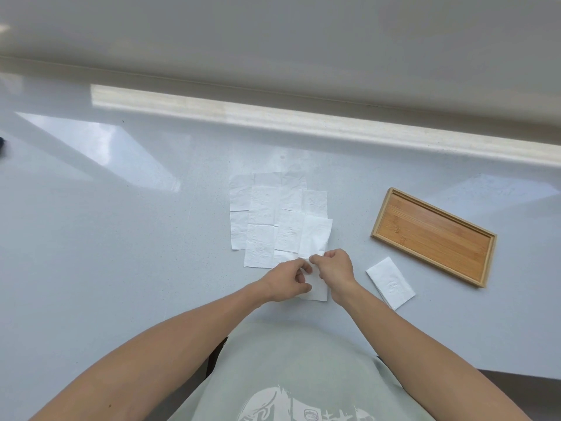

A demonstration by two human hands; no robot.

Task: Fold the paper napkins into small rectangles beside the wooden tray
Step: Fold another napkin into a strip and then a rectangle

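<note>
Folding in progress at lower centre of the frame: left hand (288, 279) and right hand (334, 268) meet over one napkin (315, 238), fingers of both curled and pinching the paper where they touch, near its middle. That napkin's long axis runs up-down in the frame, its far half lying above the hands, its near end poking out below them, between the wrists. Both hands are equally close to it; the right hand's pinch sits at the edge of the raised far flap, the left holds the near part down. Judgement: the far flap lies straight ahead of the fingers, so the coming fold would bring it along the long axis toward the body. Unfolded napkins (261, 214) lie spread and overlapping on the grey bench (121, 238), just above and left of the hands, touching the worked one. One folded napkin (390, 282) already lies right of the right wrist, just beside the near corner of the wooden tray (378, 230), which sits angled at right of frame, nothing in it. Task looks early: one done, several left.
</note>
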